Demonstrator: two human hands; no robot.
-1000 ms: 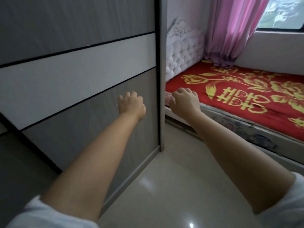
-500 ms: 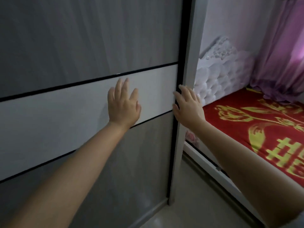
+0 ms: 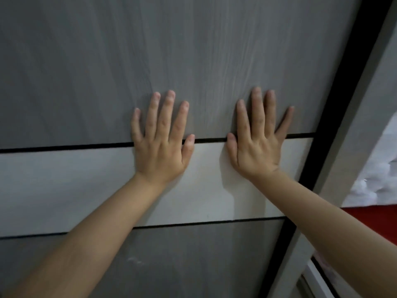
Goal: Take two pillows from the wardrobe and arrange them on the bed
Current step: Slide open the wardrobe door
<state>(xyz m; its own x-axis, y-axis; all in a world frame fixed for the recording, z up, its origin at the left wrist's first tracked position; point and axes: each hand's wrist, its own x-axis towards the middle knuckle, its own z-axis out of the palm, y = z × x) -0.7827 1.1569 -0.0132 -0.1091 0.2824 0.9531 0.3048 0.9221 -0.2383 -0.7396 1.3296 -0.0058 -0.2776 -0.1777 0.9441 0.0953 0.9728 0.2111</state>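
Your left hand (image 3: 161, 151) and right hand (image 3: 256, 145) lie flat, spread, gripping nothing, on the wardrobe door (image 3: 193, 50); its frame edge (image 3: 335, 125) lies just beyond your right hand, so slide leftward

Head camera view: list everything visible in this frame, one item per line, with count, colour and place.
wardrobe door: one, grey wood grain with a white band and black lines, fills most of the view, closed.
door frame: one, black strip beside a grey post, right side.
headboard: one, white, tufted, far right edge.
bed cover: one, red, lower right.
left hand: one, bare, flat on the door, fingers spread.
right hand: one, bare, flat on the door beside the left hand.
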